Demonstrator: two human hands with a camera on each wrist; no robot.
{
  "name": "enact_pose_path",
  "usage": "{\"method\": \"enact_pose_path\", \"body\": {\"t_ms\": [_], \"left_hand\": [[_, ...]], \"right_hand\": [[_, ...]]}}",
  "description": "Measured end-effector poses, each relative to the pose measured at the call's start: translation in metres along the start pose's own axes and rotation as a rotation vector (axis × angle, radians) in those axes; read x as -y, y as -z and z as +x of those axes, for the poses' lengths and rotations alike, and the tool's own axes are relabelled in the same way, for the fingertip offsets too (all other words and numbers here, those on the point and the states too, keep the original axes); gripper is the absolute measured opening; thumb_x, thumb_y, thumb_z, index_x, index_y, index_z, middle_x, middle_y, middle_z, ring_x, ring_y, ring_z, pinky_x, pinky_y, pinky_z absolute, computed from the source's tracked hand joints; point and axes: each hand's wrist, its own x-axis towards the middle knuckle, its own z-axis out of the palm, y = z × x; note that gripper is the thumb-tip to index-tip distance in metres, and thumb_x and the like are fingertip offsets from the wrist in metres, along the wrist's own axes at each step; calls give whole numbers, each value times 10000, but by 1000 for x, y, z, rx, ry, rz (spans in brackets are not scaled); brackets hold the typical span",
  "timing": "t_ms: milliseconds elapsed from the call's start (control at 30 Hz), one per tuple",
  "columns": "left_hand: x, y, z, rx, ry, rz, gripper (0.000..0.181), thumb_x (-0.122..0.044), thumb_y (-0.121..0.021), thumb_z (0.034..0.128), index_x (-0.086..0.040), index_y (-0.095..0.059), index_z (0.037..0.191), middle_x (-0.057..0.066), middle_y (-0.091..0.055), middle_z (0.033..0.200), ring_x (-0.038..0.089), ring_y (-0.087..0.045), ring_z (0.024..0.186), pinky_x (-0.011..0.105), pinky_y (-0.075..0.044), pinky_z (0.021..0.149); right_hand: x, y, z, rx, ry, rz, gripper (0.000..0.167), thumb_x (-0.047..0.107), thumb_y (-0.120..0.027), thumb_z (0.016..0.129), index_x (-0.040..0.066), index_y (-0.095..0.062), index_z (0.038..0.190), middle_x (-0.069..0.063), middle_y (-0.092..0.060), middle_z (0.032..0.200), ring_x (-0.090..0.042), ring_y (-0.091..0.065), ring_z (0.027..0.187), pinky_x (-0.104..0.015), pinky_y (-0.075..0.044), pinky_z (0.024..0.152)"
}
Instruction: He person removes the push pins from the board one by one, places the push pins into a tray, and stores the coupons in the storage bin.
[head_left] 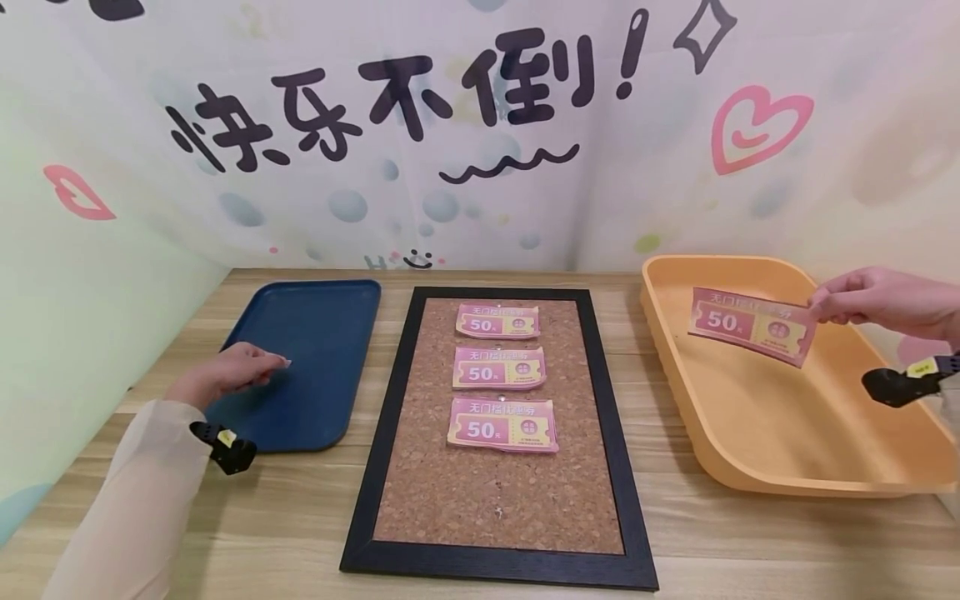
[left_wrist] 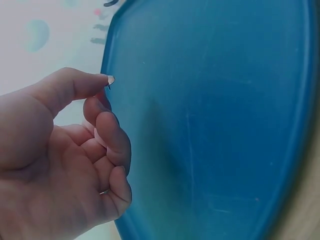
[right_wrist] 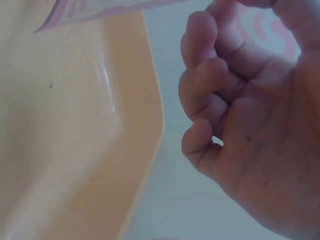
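My left hand [head_left: 238,371] is over the dark blue tray [head_left: 311,358]. Between its thumb and index finger it pinches a small pushpin [left_wrist: 110,82], whose thin dark point shows in the left wrist view; the remaining fingers curl inward. At the right, above the orange tray [head_left: 750,400], my right hand [head_left: 877,300] holds a pink-and-yellow coupon [head_left: 750,325] by its right end. Only the lower edge of that coupon [right_wrist: 115,10] appears in the right wrist view. Three similar coupons, the top [head_left: 498,322], middle [head_left: 498,368] and bottom one [head_left: 502,425], are on the corkboard [head_left: 495,492].
A black frame [head_left: 502,562] surrounds the corkboard, which lies between the two trays on the wood-grain table [head_left: 285,517]. Small shiny pins show at the coupons' top edges. Behind the table hangs a white printed cloth [head_left: 525,208].
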Motion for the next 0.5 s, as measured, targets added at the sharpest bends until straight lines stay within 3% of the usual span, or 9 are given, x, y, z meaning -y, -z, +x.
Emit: {"method": "enact_pose_path", "body": {"t_ms": [300,500], "left_hand": [[-2,-4,-1,-4,27,-17,382,-267,-469,940,-162,-469,572,-38,-439,580,113,-386,524,235,-303,504],[2,-6,1,-2,35,-17,386,-266,-469,942,-177,-452,566,-50,-428,572,106,-398,531,233,-308,507]], "right_hand": [[-3,-1,1,104,65,57,252,107,-411,967,-35,-596,872,-16,-478,715,-137,-445,726,-288,-282,621],[-15,-1,4,150,79,89,272,113,-383,974,1,-615,886,14,-535,758,-136,-462,731,-273,-308,618]]}}
